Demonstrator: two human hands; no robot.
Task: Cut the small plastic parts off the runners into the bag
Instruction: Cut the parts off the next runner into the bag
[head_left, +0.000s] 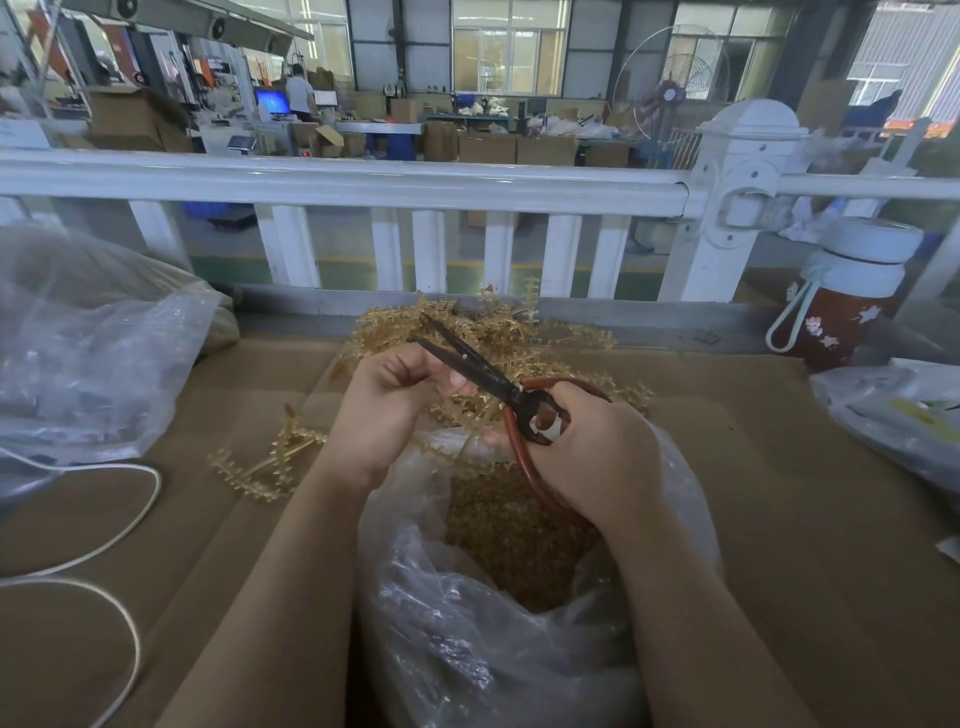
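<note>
**Scissors open over the bag of cut parts**

A sheet of brown cardboard (753, 467) is covering the work surface, running back to a white railing (363, 184) along its far edge. A clear plastic bag (467, 649) is sitting open at the near edge, in the middle, holding a heap of small amber parts (498, 525). A second, crumpled clear bag (88, 353) is lying at the left edge. A tangle of amber runners (498, 332) is piled against the far edge, and one loose runner (270, 462) is lying on the cardboard to the left of the open bag. A dark red bottle (841, 306) with a white cap is standing at the far right corner, and a white cord (119, 519) is looping across the near left.

The right hand (597, 452) is gripping the red handles of the scissors (488, 374), whose black blades are parted and pointing away to the left. The left hand (395, 395) is curling its fingers round something just beside the blades; what exactly it is holding I cannot tell. Both hands are hovering above the bag's mouth.
</note>
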